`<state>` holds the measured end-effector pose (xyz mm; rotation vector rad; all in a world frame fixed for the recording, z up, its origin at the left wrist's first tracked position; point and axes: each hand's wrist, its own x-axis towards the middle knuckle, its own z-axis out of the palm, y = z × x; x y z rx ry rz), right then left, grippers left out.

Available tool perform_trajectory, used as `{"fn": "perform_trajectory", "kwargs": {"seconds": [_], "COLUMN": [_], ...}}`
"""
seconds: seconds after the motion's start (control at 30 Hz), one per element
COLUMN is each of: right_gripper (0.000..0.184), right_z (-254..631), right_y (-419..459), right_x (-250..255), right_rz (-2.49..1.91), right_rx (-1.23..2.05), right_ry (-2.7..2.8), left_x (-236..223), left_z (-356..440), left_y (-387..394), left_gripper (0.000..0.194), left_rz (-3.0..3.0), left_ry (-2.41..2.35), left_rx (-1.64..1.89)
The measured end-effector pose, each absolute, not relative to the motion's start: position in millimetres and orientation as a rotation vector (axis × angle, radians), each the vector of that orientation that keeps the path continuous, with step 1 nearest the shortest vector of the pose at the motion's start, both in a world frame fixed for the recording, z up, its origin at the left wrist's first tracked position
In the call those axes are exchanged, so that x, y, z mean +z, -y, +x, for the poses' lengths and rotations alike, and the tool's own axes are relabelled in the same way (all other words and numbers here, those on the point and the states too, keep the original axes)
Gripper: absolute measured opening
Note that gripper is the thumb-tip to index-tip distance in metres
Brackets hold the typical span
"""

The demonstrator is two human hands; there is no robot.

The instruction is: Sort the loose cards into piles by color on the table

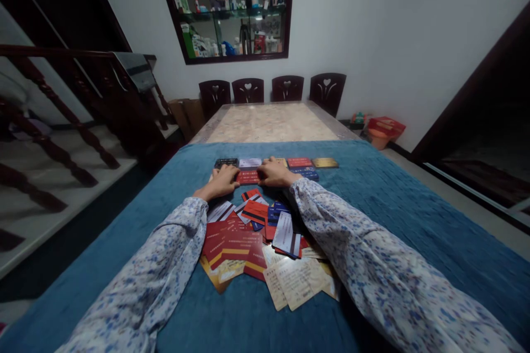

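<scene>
Sorting surface with two hands and bank-type cards, viewed from above the wearer's forearms. A red card (248, 177) was flanked by the left hand (224, 179) and the right hand (275, 172), and lay flat in the gap between their fingers. The fingers of both hands were bent and lowered, those of the left set at the card's left edge and those of the right at its right edge; whether the card was pinched or merely touched could not be told, and the spread of the fingers was partly hidden by the backs of the hands.

Just beyond the left fingers a black card (226, 163) was placed, and beyond the gap between the hands a silver card (250, 163). A yellow card (282, 162) was partly covered by the right hand. To the right of the right fingers, a second red card (299, 162) was seen above a blue card (304, 172), with a gold card (325, 162) farther out in the same row.

On the near side of the fingers, between the forearms, a loose heap of overlapping cards (254, 211) was spread, bordered by maroon cards (240, 245) on the left and cream cards (296, 281) on the right. All were supported by a blue cloth (414, 231); well beyond the fingers, a bare patterned tabletop (269, 121) was exposed.
</scene>
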<state>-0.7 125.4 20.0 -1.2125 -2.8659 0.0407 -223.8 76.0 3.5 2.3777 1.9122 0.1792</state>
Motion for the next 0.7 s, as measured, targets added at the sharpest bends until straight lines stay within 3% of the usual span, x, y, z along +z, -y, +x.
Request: {"fn": "perform_trajectory", "kwargs": {"seconds": [0.33,0.7], "right_gripper": [0.045,0.037], "right_z": [-2.6,-3.6], "right_y": [-127.7,-127.6], "right_x": [19.7,19.6], "right_rz": [-1.233,-1.196], "right_rx": [0.052,0.048], "right_ry": [2.872,2.906], "left_x": [1.3,8.9], "left_z": [-225.9,-220.3], "left_y": [-82.4,-79.8], "left_gripper": [0.047,0.034], "left_rz": [2.365,2.4], "left_ry": [-1.92,-1.92], "left_rx": [0.164,0.028]}}
